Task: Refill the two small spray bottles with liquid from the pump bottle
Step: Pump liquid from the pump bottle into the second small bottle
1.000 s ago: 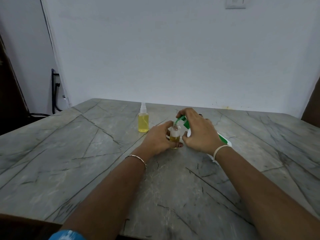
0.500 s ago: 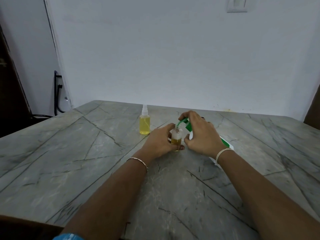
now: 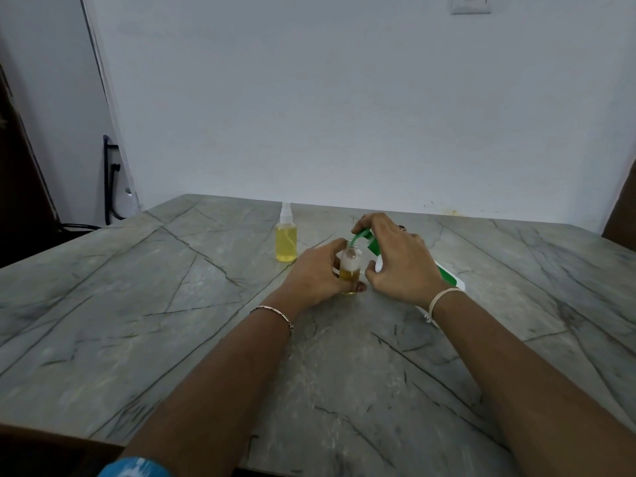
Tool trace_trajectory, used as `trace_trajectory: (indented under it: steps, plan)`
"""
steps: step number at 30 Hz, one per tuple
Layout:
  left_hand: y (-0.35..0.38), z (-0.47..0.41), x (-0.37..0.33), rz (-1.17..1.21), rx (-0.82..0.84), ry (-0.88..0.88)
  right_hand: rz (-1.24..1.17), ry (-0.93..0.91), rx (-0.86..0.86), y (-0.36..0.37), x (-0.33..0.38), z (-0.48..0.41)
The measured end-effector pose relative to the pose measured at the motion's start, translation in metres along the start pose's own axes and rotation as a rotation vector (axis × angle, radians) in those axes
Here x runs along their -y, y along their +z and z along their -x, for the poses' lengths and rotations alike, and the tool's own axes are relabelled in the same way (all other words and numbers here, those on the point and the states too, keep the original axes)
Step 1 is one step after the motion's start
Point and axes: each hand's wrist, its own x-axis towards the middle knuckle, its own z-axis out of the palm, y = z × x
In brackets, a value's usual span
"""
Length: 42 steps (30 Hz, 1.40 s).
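- I note the left hand (image 3: 316,273), fingers curled round the uncapped spray bottle (image 3: 350,265), upright
- Right hand (image 3: 399,266) clasps the pump bottle (image 3: 447,275) — spout (image 3: 359,235) at its mouth, body slanting right

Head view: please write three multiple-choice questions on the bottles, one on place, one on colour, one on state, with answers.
1. Where does the capped spray bottle stand?
A) beyond and left of the left hand
B) at the near edge
C) on the floor

2. What colour is the pump bottle's nozzle?
A) red
B) green
C) black

3. In what state is the small bottle that the left hand holds?
A) capped, full
B) empty
C) open, partly filled

Answers:
1 A, it stands apart, farther back on the table.
2 B, the green nozzle meets the open neck while the right hand grips the pump bottle.
3 C, no cap, amber liquid only low down.
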Motion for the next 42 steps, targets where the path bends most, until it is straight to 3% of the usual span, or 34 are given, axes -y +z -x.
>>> trace_trajectory:
  steps: [42]
  plan:
    - [0.0007,-0.0027,0.0031,0.029,-0.018,0.010,-0.039,0.028,-0.004,0.0032,-0.0027,-0.0002]
